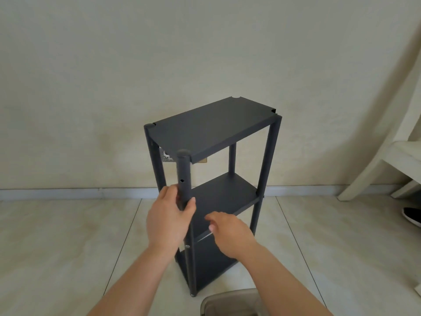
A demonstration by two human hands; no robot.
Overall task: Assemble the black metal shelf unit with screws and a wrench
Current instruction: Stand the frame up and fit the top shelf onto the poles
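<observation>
The black metal shelf unit (pixel 214 131) stands upright on the tiled floor, with a top, a middle and a bottom shelf between four round posts. My left hand (pixel 169 218) grips the near left post (pixel 183 176) just below an open screw hole. My right hand (pixel 230 233) is blurred at the front edge of the middle shelf (pixel 230 195). It pinches a thin silvery wrench (pixel 205 237) that points left toward the post. A screw head (pixel 187 246) shows on the post lower down.
A small bag of hardware (pixel 165 156) shows behind the far left post against the wall. A white chair (pixel 387 165) and a black shoe (pixel 411 216) are at the right. A beige seat (pixel 230 302) lies at the bottom edge, close to the shelf's foot.
</observation>
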